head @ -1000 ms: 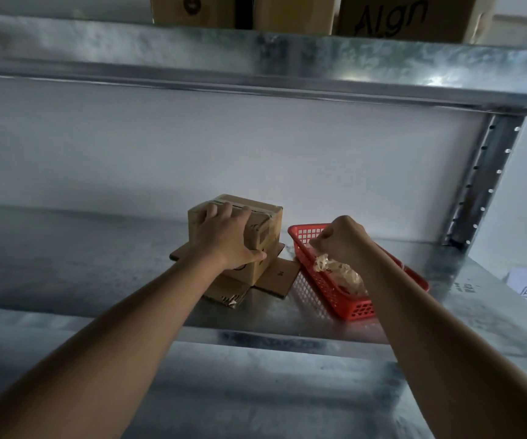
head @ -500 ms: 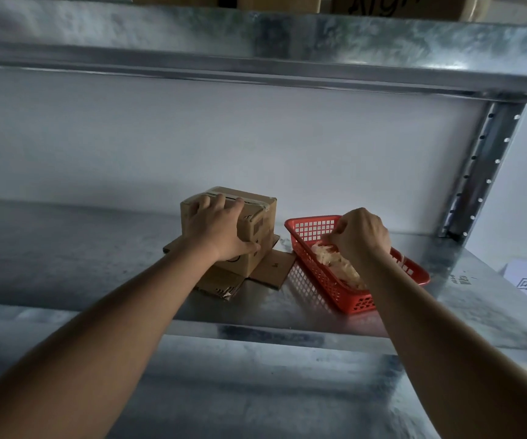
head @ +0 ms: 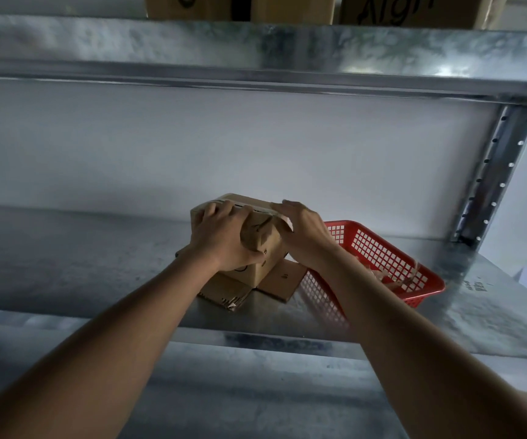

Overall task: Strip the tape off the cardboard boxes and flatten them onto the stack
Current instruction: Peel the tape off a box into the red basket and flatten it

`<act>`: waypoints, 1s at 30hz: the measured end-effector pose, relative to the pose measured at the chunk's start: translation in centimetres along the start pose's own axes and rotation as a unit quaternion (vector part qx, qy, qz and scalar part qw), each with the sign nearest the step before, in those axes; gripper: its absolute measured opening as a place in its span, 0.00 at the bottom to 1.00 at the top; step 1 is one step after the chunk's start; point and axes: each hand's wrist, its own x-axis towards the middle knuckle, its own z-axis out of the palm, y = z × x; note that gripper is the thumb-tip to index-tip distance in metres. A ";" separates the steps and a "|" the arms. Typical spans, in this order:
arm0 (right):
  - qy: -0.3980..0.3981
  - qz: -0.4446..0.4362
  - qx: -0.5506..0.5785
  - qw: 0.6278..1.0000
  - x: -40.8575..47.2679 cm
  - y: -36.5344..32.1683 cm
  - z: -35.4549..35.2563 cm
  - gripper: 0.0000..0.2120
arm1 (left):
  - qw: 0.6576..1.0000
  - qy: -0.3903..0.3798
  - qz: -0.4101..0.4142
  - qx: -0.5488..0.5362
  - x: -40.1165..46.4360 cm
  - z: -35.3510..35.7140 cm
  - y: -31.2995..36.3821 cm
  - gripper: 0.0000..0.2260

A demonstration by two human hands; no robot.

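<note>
Since the small cardboard box (head: 260, 245) sits between both hands on the flattened cardboard stack (head: 276, 280), its long axis runs left hand to right hand. Left hand (head: 224, 240) grips its near-left corner, fingers curled over the top; right hand (head: 303, 232) lies flat-fingered on the right end. Red basket (head: 382, 251) just right of it, on the metal shelf (head: 97, 264).

**Dim, cool light with glare on bare metal**

The scene is lit weakly and evenly. Bright glare is seen on the upper shelf beam (head: 445, 71) at the right. The shelf surface (head: 65, 255) is left in grey shadow at the left. Straight edges are bowed by the wide lens. The forearms near the bottom edge are rendered soft.
</note>
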 end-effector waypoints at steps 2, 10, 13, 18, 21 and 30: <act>-0.016 0.004 0.003 1.000 0.4 -0.7 0.8 0.13 | 1.000 -0.004 0.015 -0.011 -0.2 -0.3 -0.6 0.43; -0.063 0.013 0.091 0.994 2.2 -2.1 2.8 0.27 | 0.997 -0.049 0.042 -0.041 -0.9 -3.8 -4.7 0.41; -0.037 0.028 0.108 0.993 2.9 -2.0 3.6 0.33 | 0.995 -0.066 0.040 -0.067 -1.5 -4.6 -6.8 0.32; 0.111 0.063 0.085 0.988 3.4 -2.2 5.2 0.13 | 0.974 -0.127 0.016 -0.184 -1.4 -6.2 -8.5 0.21; 0.102 0.065 0.079 0.990 3.3 -4.3 5.4 0.15 | 0.959 -0.141 0.003 -0.245 -0.7 -6.3 -9.6 0.18; -0.070 0.130 0.128 0.981 1.4 -10.3 8.1 0.47 | 0.961 -0.149 0.022 -0.233 1.1 -4.0 -13.8 0.27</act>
